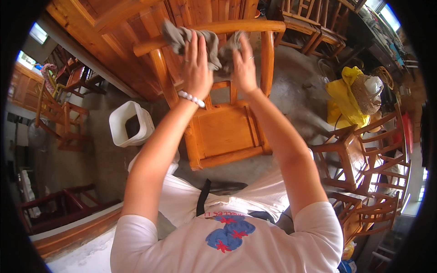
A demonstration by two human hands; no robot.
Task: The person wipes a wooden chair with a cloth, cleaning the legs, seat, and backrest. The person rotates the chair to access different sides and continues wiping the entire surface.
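Observation:
A varnished wooden chair stands before me, its thick top rail at the far side. My left hand, with a white bead bracelet at the wrist, holds a grey cloth near the rail's left part, fingers laid along the fabric. My right hand, wearing a ring and blurred, holds greyish cloth just below the rail. Whether both hands share one cloth, I cannot tell. The hands and cloth hide part of the chair's back.
A white plastic bucket with dark contents stands left of the chair. Wooden panelling rises behind it. More wooden chairs crowd the right side, near a yellow bag. Another wooden chair stands at the left.

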